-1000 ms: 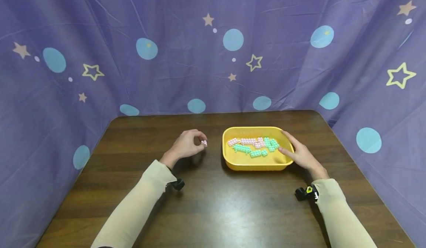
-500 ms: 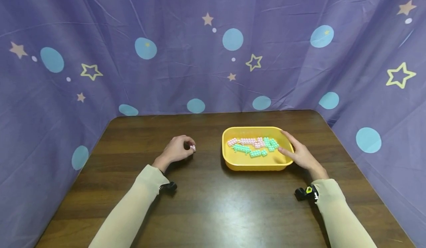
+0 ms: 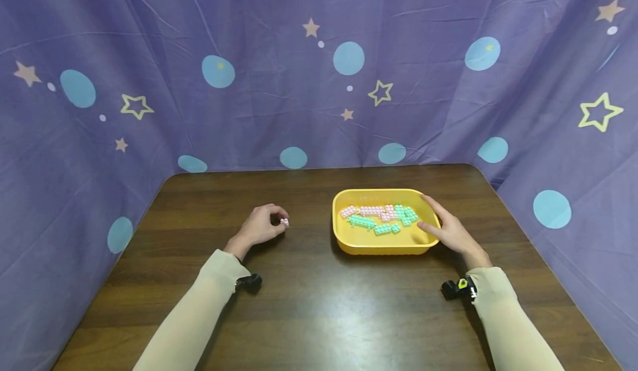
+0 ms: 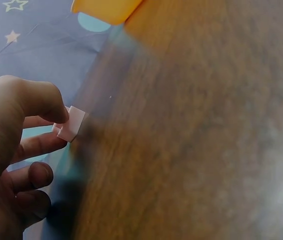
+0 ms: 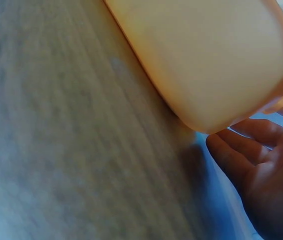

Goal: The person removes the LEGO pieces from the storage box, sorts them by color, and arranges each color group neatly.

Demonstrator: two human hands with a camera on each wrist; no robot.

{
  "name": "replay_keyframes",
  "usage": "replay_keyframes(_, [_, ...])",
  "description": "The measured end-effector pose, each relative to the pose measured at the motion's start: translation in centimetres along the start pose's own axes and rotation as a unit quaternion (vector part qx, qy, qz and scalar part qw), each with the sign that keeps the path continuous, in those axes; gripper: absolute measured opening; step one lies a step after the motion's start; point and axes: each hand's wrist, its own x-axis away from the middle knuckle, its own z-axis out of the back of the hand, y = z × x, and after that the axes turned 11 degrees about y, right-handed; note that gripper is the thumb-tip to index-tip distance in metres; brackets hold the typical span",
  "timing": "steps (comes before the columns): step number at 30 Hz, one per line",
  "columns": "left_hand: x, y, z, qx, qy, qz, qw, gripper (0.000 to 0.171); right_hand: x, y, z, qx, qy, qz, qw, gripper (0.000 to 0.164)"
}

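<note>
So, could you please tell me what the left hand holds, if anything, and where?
The left hand pinches a pink brick by the side nearest the palm.

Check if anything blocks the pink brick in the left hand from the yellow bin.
Nothing visible does. Only tabletop shows between the pink brick in the left hand and the yellow bin. The right hand is at the bin's opposite end.

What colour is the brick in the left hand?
Pale pink; the brick shows best in the left wrist view, pinched by the left hand.
</note>
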Motion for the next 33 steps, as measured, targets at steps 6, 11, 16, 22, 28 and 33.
replay_keyframes(6, [0.1,-0.3,0.0,0.005,-0.003,0.009,0.9999,0.015,-0.1,0.2,0.0,-0.007,0.001,0.005,1.000,0.077])
replay_keyframes(11, [0.3,-0.5,-0.2,0.004,0.002,0.004,1.0000,0.016,0.0,0.2,0.0,-0.008,-0.003,0.001,1.000,0.077])
replay_keyframes(16, [0.3,-0.5,-0.3,0.003,0.007,-0.001,1.0000,0.016,-0.1,0.1,0.0,-0.004,-0.005,-0.007,1.000,0.076])
replay_keyframes(22, [0.5,-0.5,-0.3,0.006,0.000,-0.001,1.0000,0.021,0.1,0.3,-0.1,-0.008,-0.007,-0.010,1.000,0.077])
replay_keyframes(28, [0.3,-0.3,0.5,0.007,-0.007,-0.005,0.9999,0.028,0.1,0.1,-0.1,-0.006,-0.006,-0.002,1.000,0.078])
replay_keyframes(33, [-0.6,0.8,1.5,0.005,0.012,-0.013,0.9998,0.032,-0.2,-0.1,0.0,-0.006,-0.002,0.001,1.000,0.077])
